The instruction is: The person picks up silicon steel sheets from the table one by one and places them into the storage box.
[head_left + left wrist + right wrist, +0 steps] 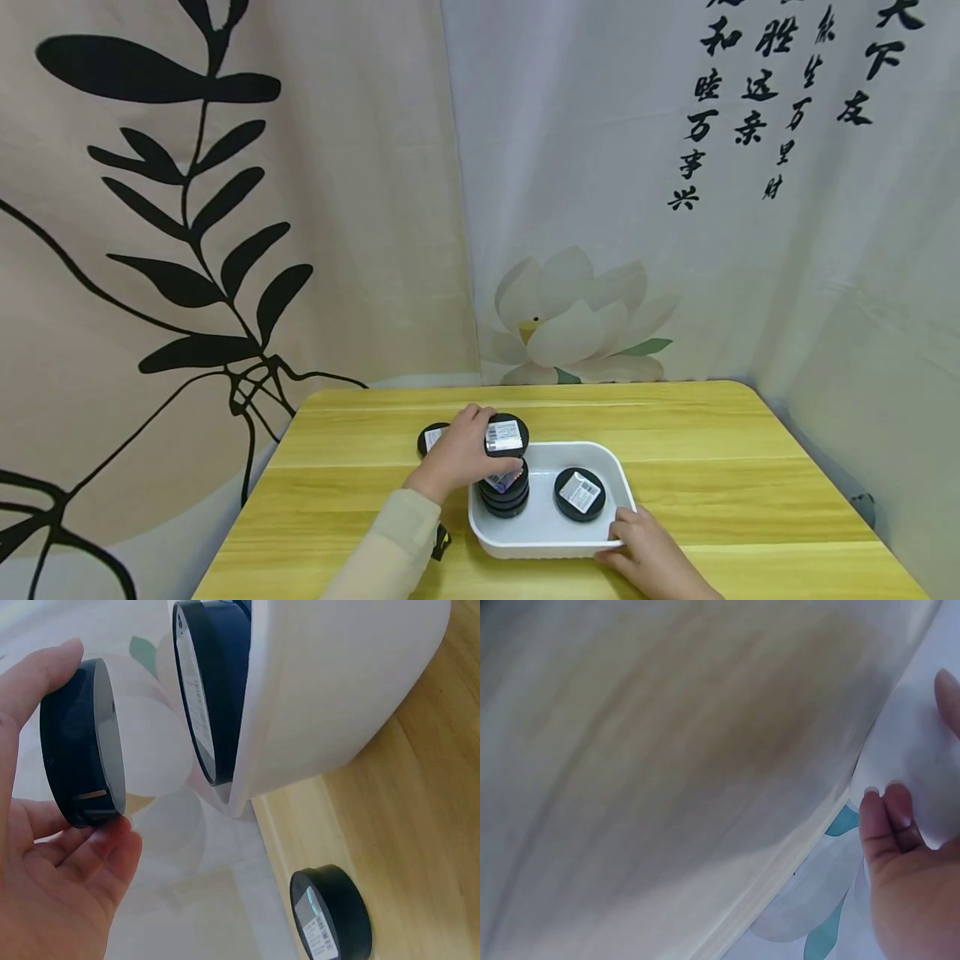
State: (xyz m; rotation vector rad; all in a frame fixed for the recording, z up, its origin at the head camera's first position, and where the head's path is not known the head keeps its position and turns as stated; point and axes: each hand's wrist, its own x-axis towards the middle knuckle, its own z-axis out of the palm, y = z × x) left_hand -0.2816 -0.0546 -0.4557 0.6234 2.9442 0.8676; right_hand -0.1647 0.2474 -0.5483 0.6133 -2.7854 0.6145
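My left hand (462, 450) grips a round, flat black container (82, 742) by its edges, thumb on one side and fingers on the other. In the head view this labelled container is held above a stack of similar black containers (504, 498) at the left end of a white tray (551, 548). One more labelled container (580, 493) lies flat in the tray's right part. My right hand (647, 546) holds the tray's near right corner, thumb and fingers at its rim. In the right wrist view the fingers (885, 825) lie against the white wall.
Another round container (334, 911) rests on the wooden table (360, 467) left of the tray, partly behind my left hand in the head view. A small black and yellow thing (441, 542) shows beside my left sleeve. A patterned curtain (375, 208) hangs behind the table.
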